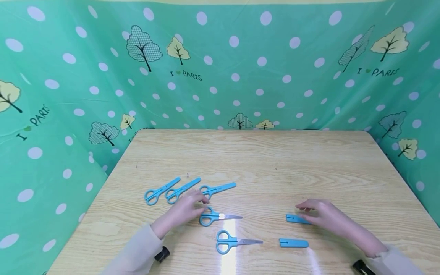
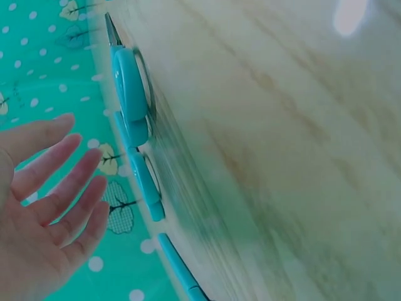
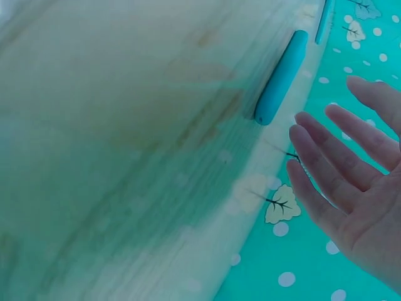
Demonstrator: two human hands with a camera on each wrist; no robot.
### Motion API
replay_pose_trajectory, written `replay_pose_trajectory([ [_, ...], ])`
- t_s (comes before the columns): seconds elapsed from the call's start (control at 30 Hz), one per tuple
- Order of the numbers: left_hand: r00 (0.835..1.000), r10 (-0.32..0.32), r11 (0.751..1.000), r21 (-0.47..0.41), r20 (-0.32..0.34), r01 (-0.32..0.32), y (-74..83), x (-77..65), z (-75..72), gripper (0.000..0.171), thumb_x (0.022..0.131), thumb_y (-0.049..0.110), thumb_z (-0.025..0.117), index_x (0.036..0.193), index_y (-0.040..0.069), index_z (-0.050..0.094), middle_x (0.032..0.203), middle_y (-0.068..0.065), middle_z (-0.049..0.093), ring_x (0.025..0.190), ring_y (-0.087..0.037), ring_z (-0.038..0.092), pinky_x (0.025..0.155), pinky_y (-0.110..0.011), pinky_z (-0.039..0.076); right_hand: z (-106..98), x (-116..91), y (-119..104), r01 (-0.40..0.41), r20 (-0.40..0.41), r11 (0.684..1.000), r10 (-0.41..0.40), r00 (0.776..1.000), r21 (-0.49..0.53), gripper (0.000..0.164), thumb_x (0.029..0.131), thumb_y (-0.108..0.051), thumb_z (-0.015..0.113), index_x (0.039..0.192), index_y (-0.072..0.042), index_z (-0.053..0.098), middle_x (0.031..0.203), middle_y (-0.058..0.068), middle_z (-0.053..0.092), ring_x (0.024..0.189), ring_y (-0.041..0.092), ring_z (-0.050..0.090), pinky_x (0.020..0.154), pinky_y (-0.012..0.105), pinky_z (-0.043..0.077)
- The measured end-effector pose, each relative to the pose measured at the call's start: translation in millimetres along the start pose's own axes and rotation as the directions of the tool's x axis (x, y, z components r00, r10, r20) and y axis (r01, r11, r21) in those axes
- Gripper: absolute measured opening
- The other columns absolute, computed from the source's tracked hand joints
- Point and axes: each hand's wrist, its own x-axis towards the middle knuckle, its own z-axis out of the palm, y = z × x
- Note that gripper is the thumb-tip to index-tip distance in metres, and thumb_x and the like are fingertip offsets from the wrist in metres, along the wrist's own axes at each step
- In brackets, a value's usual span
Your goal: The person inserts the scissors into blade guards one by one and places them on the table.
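My left hand (image 1: 188,206) hovers by the handles of bare-bladed blue scissors (image 1: 209,217), fingers loosely bent and holding nothing. In the left wrist view its fingers (image 2: 69,200) are spread apart from the scissors (image 2: 130,84). A second unsheathed pair of scissors (image 1: 227,242) lies nearer the front, its blades pointing right. On the right side, my right hand (image 1: 324,214) is over a blue blade cover (image 1: 295,219) and hides part of it. The right wrist view shows that hand's fingers relaxed, beside the cover (image 3: 282,78). Another blade cover (image 1: 293,243) lies in front of it.
Three scissors in blue covers lie behind my left hand: a left pair (image 1: 161,190), a middle pair (image 1: 182,190) and a right pair (image 1: 218,189), partly hidden by fingers. The wooden table (image 1: 261,156) meets a green patterned cloth (image 1: 213,91) at its back and sides.
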Motion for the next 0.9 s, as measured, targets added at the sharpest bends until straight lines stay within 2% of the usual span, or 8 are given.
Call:
replay_pose_trajectory([
  [0.23,1.0,0.008,1.0,-0.003,0.027,-0.008,1.3,-4.8,2.8,0.015,0.077,0.018,0.068,0.09,0.01,0.065,0.089,0.003,0.062,0.09,-0.015,0.054,0.079,-0.033,0.046,6,-1,0,-0.035,0.029,0.999,0.034,0.999,0.009,0.032,0.077,-0.026,0.066,0.102,-0.006,0.063,0.096,0.001,0.064,0.084,0.015,0.059,0.072,0.032,0.049],
  [0.4,0.999,0.008,1.0,-0.006,0.037,-0.008,1.0,-8.2,5.0,0.017,0.077,0.019,0.068,0.091,0.011,0.065,0.091,0.004,0.062,0.091,-0.014,0.054,0.081,-0.033,0.046,9,-2,1,-0.042,0.037,0.999,0.042,0.998,-0.007,0.033,0.077,-0.027,0.066,0.102,-0.006,0.063,0.097,0.002,0.064,0.088,0.019,0.06,0.076,0.036,0.048],
  [0.57,0.998,0.017,1.0,-0.019,0.058,-0.016,2.1,-9.8,5.4,0.018,0.075,0.017,0.068,0.091,0.01,0.065,0.088,0.004,0.061,0.087,-0.012,0.052,0.077,-0.029,0.046,11,-2,1,-0.052,0.042,0.999,0.052,0.998,-0.012,0.032,0.076,-0.027,0.067,0.101,-0.007,0.063,0.098,0.002,0.064,0.09,0.021,0.059,0.077,0.037,0.048],
  [0.9,0.995,0.015,1.0,-0.014,0.097,-0.013,1.8,-10.6,7.8,0.021,0.075,0.023,0.069,0.091,0.011,0.065,0.087,0.006,0.061,0.084,-0.01,0.051,0.074,-0.026,0.045,13,-2,1,-0.061,0.054,0.998,0.063,0.997,-0.021,0.032,0.075,-0.028,0.068,0.101,-0.01,0.063,0.1,0.001,0.061,0.094,0.024,0.057,0.079,0.039,0.047],
])
